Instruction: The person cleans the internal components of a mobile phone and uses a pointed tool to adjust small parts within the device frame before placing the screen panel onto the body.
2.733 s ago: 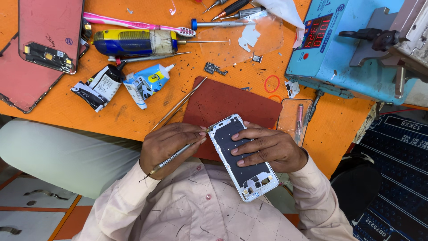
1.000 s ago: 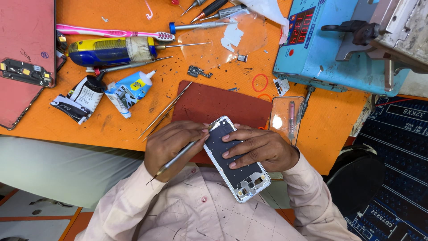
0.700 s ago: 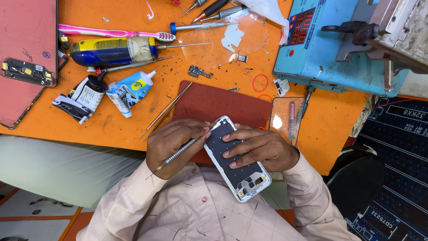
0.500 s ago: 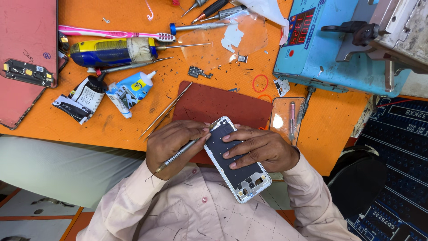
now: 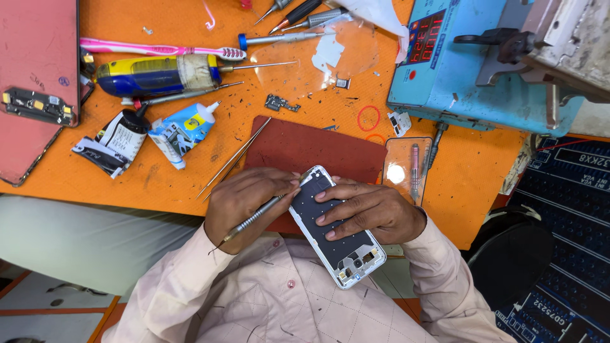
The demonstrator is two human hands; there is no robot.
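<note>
My left hand point(image 5: 244, 202) is closed around a slim metal pry tool point(image 5: 254, 220), whose tip meets the upper left edge of an opened phone frame point(image 5: 340, 251). The phone lies tilted, its white rim and dark inner plate showing, camera end toward my chest. My right hand point(image 5: 376, 209) lies flat over it, fingers spread on the inner plate and gripping its right side. Both hands are above the near edge of a dark red mat point(image 5: 318, 149) on the orange table point(image 5: 470, 184).
Long tweezers point(image 5: 232, 159) lie left of the mat. Further left are a glue tube point(image 5: 181, 130), a crumpled tube point(image 5: 114, 143), a taped blue-yellow tool point(image 5: 159, 73), a pink toothbrush point(image 5: 159, 49) and a red phone panel point(image 5: 38, 82). A blue machine point(image 5: 457, 70) stands at the back right.
The pry tool's tip has crept along the phone's top left edge. My right hand keeps the same hold on the phone. The view has shifted slightly.
</note>
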